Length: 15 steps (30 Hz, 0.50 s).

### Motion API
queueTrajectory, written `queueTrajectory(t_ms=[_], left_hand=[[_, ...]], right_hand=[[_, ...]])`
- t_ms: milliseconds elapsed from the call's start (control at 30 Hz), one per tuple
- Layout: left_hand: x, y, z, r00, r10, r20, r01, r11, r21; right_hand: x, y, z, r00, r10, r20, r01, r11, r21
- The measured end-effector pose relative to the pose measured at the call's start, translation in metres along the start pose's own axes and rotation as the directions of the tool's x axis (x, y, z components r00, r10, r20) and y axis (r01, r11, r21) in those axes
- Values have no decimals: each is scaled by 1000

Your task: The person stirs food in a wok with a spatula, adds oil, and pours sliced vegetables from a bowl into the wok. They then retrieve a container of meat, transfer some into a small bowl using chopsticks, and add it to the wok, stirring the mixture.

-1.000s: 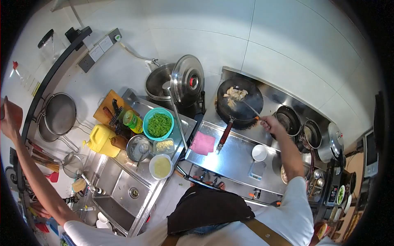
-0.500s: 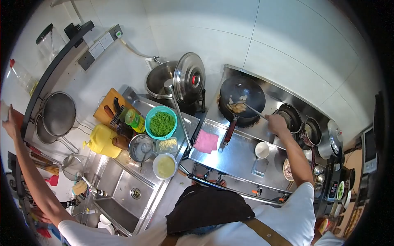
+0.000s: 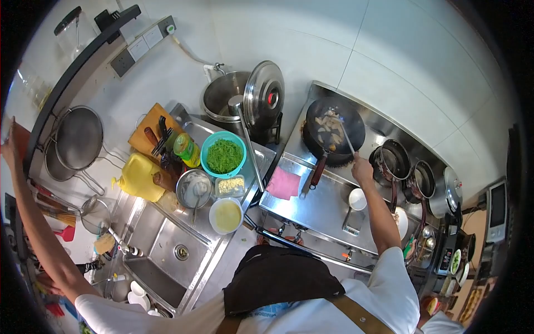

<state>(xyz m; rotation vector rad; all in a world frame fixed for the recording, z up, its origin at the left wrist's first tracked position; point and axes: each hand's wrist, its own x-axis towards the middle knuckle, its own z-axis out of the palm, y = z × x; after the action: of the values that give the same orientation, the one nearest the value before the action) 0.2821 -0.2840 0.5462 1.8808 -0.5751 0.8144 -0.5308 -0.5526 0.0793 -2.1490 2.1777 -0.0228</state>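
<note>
My right hand [image 3: 362, 170] is closed around the handle of a metal spatula [image 3: 347, 136], whose blade lies among pale slices of food [image 3: 329, 129] in the black wok [image 3: 351, 119]. The wok sits on the stove, its dark red handle [image 3: 319, 170] pointing toward me with no hand on it. At the far left edge, my left hand [image 3: 10, 146] is raised beside a reddish-brown object [image 3: 22, 142]; its fingers are partly cut off by the edge of view, and I cannot tell whether it holds anything.
A pink cloth [image 3: 283, 183] and a white cup [image 3: 357, 199] lie on the steel counter. Right of the wok stand two dark pots [image 3: 391, 161]. Left are a turquoise bowl of chopped greens [image 3: 223, 156], a yellow jug [image 3: 139, 177] and the sink [image 3: 167, 245]. Another person's hand [image 3: 49, 284] shows lower left.
My right hand has moved slightly left and down with the spatula. The food is spread wider across the wok. The whole view has shifted a little.
</note>
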Motion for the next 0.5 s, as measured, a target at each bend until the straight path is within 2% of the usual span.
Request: queueTrajectory(t_ms=[33,67,100,167,200,267,367,400,433,467,500], left_hand=[[12,-19,0,978,185,-100,-195,976,-95],[16,-33,-4,912,348,-216,-385,908,-163],[-4,-24,-16,915,342,-216,-377,914,-149],[-76,22,-49,852,438,-288,-468,883,-40],[-96,21,-61,855,432,-285,-455,890,-17],[-142,5,-78,837,451,-309,-514,843,-160],[-228,-19,-92,803,481,-353,-590,726,-353],[-265,-20,-95,851,436,-292,-516,799,-308],[-307,-19,-103,889,384,-250,-439,870,-224],[-353,-12,-117,920,371,-129,-319,897,306],[-393,-19,-117,998,63,-16,-62,994,86]], right_hand=[[1,-1,3,999,-26,31,26,1000,-9],[-3,4,5,994,-59,93,62,998,-30],[-10,11,3,993,-74,97,78,996,-38],[-34,23,-22,988,-130,79,133,990,-43],[-48,19,-39,984,-153,87,158,986,-52],[-71,6,-64,993,-45,109,54,995,-82],[-63,15,-38,996,-73,47,72,997,10],[-56,18,-26,997,-65,37,65,998,11],[-37,44,14,990,-137,-32,134,986,-95],[-18,81,68,866,-368,-339,350,930,-114],[-15,79,75,929,-258,-266,275,961,28]])
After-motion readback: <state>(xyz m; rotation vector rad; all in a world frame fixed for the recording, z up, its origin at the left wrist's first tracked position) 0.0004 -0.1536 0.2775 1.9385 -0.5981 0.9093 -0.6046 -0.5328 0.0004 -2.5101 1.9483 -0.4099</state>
